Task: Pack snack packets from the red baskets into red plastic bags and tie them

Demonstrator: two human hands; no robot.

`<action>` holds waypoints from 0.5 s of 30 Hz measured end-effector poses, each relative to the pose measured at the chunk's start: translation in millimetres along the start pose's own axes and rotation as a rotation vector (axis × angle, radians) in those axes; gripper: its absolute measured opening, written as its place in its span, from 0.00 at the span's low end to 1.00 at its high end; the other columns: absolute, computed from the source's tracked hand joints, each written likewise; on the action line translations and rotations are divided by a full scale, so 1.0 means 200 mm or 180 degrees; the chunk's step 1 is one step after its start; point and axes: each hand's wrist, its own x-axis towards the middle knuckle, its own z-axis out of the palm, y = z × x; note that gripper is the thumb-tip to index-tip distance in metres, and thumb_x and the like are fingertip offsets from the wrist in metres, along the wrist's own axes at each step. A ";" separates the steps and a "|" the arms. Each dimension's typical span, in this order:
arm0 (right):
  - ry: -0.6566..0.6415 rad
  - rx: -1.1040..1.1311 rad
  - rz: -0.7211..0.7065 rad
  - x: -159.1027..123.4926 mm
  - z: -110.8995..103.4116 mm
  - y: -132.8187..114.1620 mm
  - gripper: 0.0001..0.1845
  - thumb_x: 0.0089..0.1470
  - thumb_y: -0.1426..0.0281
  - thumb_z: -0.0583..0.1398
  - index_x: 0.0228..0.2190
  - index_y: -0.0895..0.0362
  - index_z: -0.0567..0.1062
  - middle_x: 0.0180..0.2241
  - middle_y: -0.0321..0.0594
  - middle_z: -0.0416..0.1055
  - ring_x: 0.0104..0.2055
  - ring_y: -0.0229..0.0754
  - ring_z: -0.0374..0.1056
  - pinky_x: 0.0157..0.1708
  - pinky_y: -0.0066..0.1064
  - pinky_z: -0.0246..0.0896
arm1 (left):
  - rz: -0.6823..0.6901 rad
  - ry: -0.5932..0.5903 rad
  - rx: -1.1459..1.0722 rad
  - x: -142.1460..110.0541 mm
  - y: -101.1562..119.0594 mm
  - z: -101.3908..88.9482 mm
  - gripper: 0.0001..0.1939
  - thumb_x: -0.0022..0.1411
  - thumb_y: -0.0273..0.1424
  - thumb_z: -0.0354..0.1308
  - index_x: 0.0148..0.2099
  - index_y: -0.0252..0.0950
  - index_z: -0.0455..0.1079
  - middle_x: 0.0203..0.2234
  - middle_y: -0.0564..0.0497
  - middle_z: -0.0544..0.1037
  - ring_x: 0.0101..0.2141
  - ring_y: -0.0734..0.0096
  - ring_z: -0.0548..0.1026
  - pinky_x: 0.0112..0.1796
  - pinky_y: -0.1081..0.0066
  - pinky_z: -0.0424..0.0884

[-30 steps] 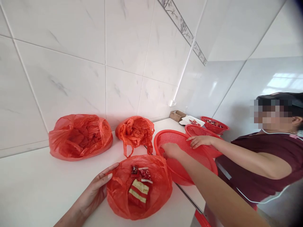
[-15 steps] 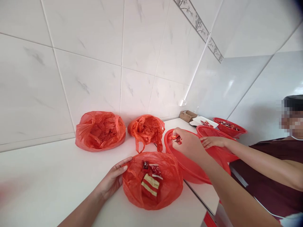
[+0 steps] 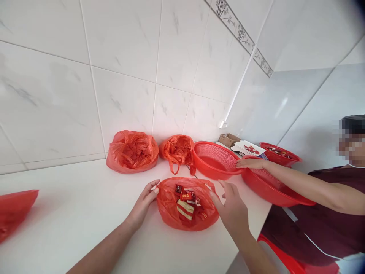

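A red plastic bag [image 3: 171, 213] lies open on the white counter [image 3: 71, 220] in front of me, with several small wrapped sweets [image 3: 186, 201] inside. My left hand [image 3: 144, 203] rests with fingers stretched against the bag's left rim. My right hand [image 3: 230, 207] hovers at the bag's right edge, fingers spread and nothing in them. Behind the bag sits a red mesh basket [image 3: 215, 160] on the counter.
Two more red bags [image 3: 132, 150] [image 3: 178, 150] stand by the tiled wall, and another red bag [image 3: 14, 211] lies at far left. A person at right rests a hand [image 3: 251, 163] on a second red basket [image 3: 273, 186]. Further back are a third basket [image 3: 279, 152], a white tray and a small cardboard box.
My right hand took sweets out of the red basket, carried them over the bag and now is open with nothing in it. More sweets lie in the bag. The basket has shifted back.
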 end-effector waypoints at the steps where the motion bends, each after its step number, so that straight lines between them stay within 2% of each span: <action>1: 0.0081 -0.0013 0.0016 -0.03 0.03 0.02 0.25 0.56 0.55 0.53 0.52 0.53 0.61 0.49 0.47 0.65 0.45 0.49 0.67 0.35 0.35 0.63 | 0.0163 0.0078 0.0165 -0.02 0.01 0.02 0.27 0.56 0.39 0.62 0.57 0.43 0.65 0.58 0.45 0.65 0.58 0.52 0.61 0.56 0.59 0.55; 3: 0.0151 -0.0078 -0.0005 -0.08 0.08 0.04 0.31 0.53 0.54 0.56 0.53 0.55 0.59 0.51 0.50 0.63 0.50 0.51 0.64 0.38 0.36 0.63 | 0.0495 0.0132 0.0711 -0.05 0.02 0.06 0.35 0.49 0.35 0.68 0.59 0.45 0.63 0.62 0.47 0.59 0.62 0.51 0.52 0.58 0.62 0.51; 4: 0.0114 -0.0138 -0.0023 -0.09 0.10 0.05 0.29 0.52 0.54 0.57 0.51 0.56 0.61 0.51 0.51 0.63 0.50 0.52 0.64 0.38 0.37 0.62 | 0.0615 0.0123 0.1086 -0.06 0.02 0.07 0.39 0.45 0.33 0.70 0.60 0.45 0.62 0.62 0.46 0.59 0.62 0.50 0.51 0.57 0.62 0.51; 6: -0.0096 -0.0226 -0.0032 -0.07 0.12 0.07 0.17 0.52 0.57 0.56 0.40 0.54 0.68 0.44 0.47 0.67 0.45 0.50 0.66 0.36 0.35 0.61 | 0.0712 0.0064 0.1811 -0.07 0.04 0.09 0.41 0.42 0.29 0.69 0.60 0.44 0.63 0.51 0.45 0.71 0.57 0.48 0.60 0.55 0.59 0.54; 7: -0.0219 -0.0186 0.0019 -0.06 0.11 0.07 0.12 0.54 0.58 0.55 0.33 0.54 0.69 0.39 0.44 0.69 0.40 0.47 0.67 0.33 0.33 0.60 | 0.0721 0.0031 0.2087 -0.06 0.05 0.09 0.37 0.42 0.27 0.68 0.57 0.44 0.67 0.42 0.47 0.76 0.52 0.47 0.67 0.52 0.58 0.55; 8: -0.0306 -0.0034 0.0111 -0.03 0.09 0.08 0.12 0.55 0.59 0.53 0.27 0.53 0.68 0.34 0.41 0.70 0.36 0.45 0.67 0.31 0.32 0.58 | 0.0729 0.0009 0.2248 -0.05 0.07 0.08 0.29 0.42 0.25 0.66 0.51 0.44 0.72 0.33 0.50 0.78 0.45 0.49 0.71 0.50 0.59 0.57; 10: -0.0323 0.0619 0.0338 0.02 0.04 0.10 0.15 0.56 0.59 0.52 0.23 0.54 0.66 0.27 0.36 0.69 0.31 0.42 0.66 0.30 0.30 0.57 | 0.0824 0.0064 0.2407 -0.03 0.15 0.03 0.14 0.45 0.24 0.63 0.36 0.43 0.77 0.25 0.51 0.76 0.37 0.53 0.73 0.46 0.62 0.58; 12: -0.0282 0.1417 0.0542 0.08 -0.02 0.11 0.15 0.54 0.58 0.54 0.23 0.54 0.66 0.24 0.34 0.68 0.29 0.40 0.64 0.29 0.29 0.56 | 0.0970 0.0268 0.2567 -0.02 0.27 -0.01 0.05 0.49 0.28 0.60 0.31 0.42 0.76 0.29 0.49 0.76 0.37 0.54 0.72 0.43 0.64 0.59; 15: -0.0408 0.2068 0.0675 0.14 -0.08 0.09 0.14 0.51 0.58 0.57 0.22 0.55 0.67 0.22 0.32 0.65 0.25 0.37 0.60 0.25 0.27 0.54 | 0.1125 0.0517 0.2761 -0.01 0.40 0.00 0.10 0.56 0.34 0.55 0.39 0.41 0.74 0.38 0.47 0.75 0.38 0.56 0.70 0.41 0.64 0.59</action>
